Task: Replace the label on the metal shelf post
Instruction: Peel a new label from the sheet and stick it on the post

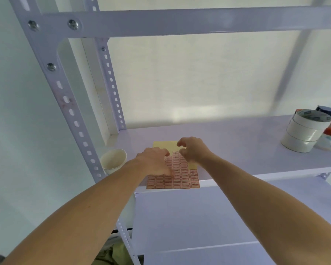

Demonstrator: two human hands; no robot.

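Flat on the label sheet [180,177], the left hand [154,162] presses it down with straight fingers, the forearm reaching in from the near left. The right hand [194,150] is curled over the sheet's far rows, thumb and forefinger close together; whether they pinch a label I cannot tell. A few of the red-bordered labels carry marks too small to read. The sheet lies at the shelf's [237,134] near edge, right of the perforated metal post [71,112], which bears reddish smudges. A paper cup [114,160] stands between post and sheet.

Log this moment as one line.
left hand rests on label sheet | right hand curled over sheet's upper part | metal post untouched
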